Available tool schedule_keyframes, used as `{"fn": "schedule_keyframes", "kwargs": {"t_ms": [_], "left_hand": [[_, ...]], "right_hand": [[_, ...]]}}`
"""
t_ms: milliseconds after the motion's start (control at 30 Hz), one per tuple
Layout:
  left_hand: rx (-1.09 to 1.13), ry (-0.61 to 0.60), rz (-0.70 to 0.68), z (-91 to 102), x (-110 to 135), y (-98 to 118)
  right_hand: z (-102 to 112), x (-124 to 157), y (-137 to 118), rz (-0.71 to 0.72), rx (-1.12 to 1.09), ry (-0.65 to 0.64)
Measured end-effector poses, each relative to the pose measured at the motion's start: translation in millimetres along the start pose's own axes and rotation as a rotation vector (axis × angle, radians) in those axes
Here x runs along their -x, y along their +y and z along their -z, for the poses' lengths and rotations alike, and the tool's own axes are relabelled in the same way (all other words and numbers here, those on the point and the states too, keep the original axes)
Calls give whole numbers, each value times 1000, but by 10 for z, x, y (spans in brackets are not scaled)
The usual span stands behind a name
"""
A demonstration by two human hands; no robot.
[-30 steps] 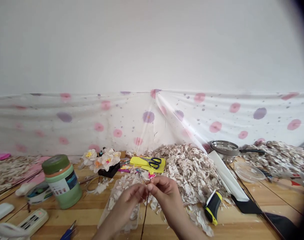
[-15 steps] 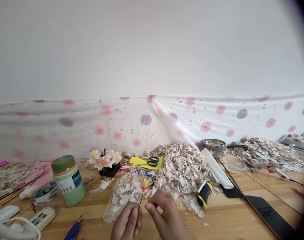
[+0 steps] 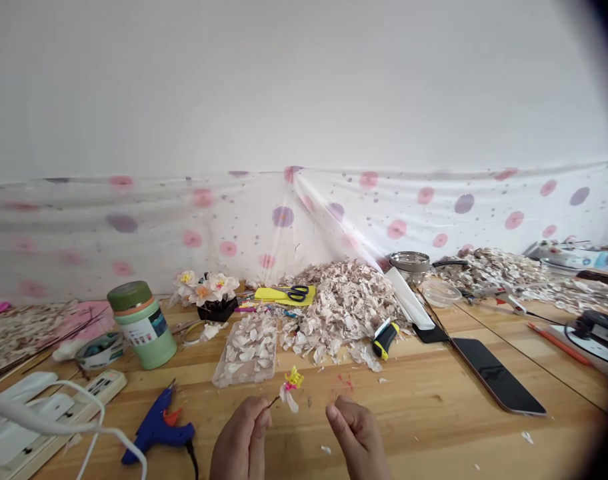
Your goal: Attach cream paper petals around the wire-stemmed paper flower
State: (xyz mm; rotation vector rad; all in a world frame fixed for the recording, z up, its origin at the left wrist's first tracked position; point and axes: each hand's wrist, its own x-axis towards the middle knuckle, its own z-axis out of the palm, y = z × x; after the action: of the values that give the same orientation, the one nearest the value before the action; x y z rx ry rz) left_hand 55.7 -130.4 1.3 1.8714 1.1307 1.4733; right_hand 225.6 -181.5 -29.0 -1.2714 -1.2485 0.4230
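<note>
My left hand pinches the thin dark stem of a small handmade flower. The flower has a yellow and pink centre with pale petal pieces at its base, and it leans to the right over the table. To its right, my right hand is closed, thumb against curled fingers; whether anything is between them I cannot make out. Beyond the hands lies a clear tray of pale petals, and behind it a large heap of petal flakes.
On the left are a blue glue gun, a power strip with white cables and a green jar. Finished flowers stand behind, near scissors on yellow material. A yellow-black cutter and a phone lie right.
The view has tilted down, showing more tabletop and the whole glue gun. My hands have moved apart, and the flower has gone from upright to leaning right in my left hand.
</note>
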Motion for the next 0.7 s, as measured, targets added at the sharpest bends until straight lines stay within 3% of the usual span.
{"fn": "schedule_keyframes", "kwargs": {"t_ms": [167, 300, 400, 567, 700], "left_hand": [[-75, -30, -38, 37, 131, -21], [-26, -3, 59, 0, 253, 21], [163, -35, 229, -2, 300, 88], [624, -220, 717, 113, 283, 145], [744, -270, 832, 192, 340, 145]], "right_hand": [[16, 204, 14, -65, 6, 36], [30, 336, -30, -32, 41, 88], [98, 397, -133, -8, 91, 18], [145, 489, -305, 157, 184, -40], [85, 581, -399, 306, 180, -104]]}}
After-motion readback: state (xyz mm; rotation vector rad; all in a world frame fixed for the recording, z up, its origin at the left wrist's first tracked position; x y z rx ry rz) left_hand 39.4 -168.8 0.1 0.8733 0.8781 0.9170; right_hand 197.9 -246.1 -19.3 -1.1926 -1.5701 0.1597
